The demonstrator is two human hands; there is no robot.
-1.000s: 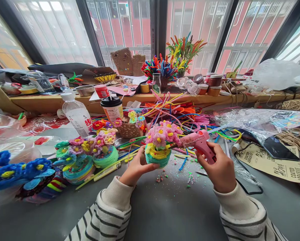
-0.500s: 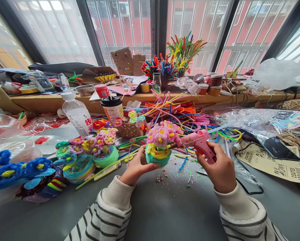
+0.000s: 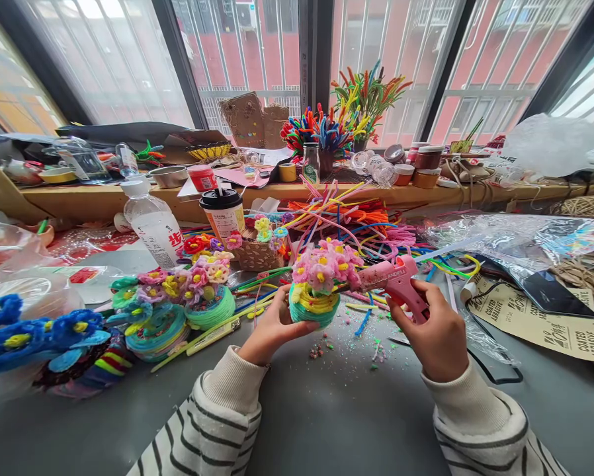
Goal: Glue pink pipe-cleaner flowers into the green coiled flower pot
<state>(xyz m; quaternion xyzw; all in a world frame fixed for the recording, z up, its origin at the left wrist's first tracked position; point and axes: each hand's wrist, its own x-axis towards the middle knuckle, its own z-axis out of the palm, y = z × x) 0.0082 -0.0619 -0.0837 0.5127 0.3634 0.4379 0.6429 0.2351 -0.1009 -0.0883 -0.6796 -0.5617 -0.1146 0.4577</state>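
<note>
My left hand (image 3: 273, 332) holds a small round pot (image 3: 313, 307) wrapped in green and yellow pipe cleaner, its thumb along the bottom edge. Pink fuzzy flowers (image 3: 321, 268) with yellow centres top the pot. In my right hand (image 3: 433, 327) is a pink glue gun (image 3: 401, 284), fingers closed round its handle. The gun's nozzle points left and meets the pot between the flowers and the yellow coils; its very tip is hidden. Both hands are above the grey table (image 3: 346, 423).
Several finished flower pots (image 3: 210, 307) stand at the left, near a water bottle (image 3: 153, 225) and a lidded cup (image 3: 222, 215). Loose pipe cleaners (image 3: 366, 228) lie behind my hands. Sandpaper sheets (image 3: 540, 317) and a phone (image 3: 555, 291) are on the right.
The pot and flowers have shifted very slightly to the right. Both hands keep their hold, and the glue gun stays at the pot.
</note>
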